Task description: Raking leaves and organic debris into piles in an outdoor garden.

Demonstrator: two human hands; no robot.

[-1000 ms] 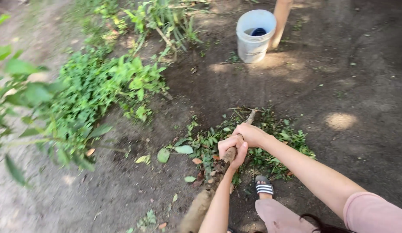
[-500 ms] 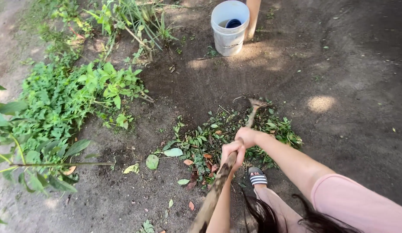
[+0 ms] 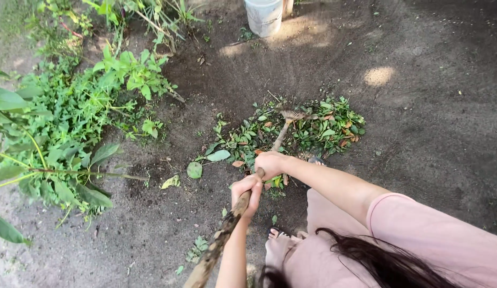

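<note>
Hands have slid apart: right hand (image 3: 270, 162) and left hand (image 3: 247, 193), fingers wrapped around the rough wooden rake handle (image 3: 222, 240), steer its head through the green leaf pile (image 3: 312, 128).

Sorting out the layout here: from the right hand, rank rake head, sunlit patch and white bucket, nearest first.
From the right hand on the rake handle:
1. Rake head, just ahead in the leaf pile.
2. Sunlit patch, farther ahead to the right.
3. White bucket, at the top edge.
</note>
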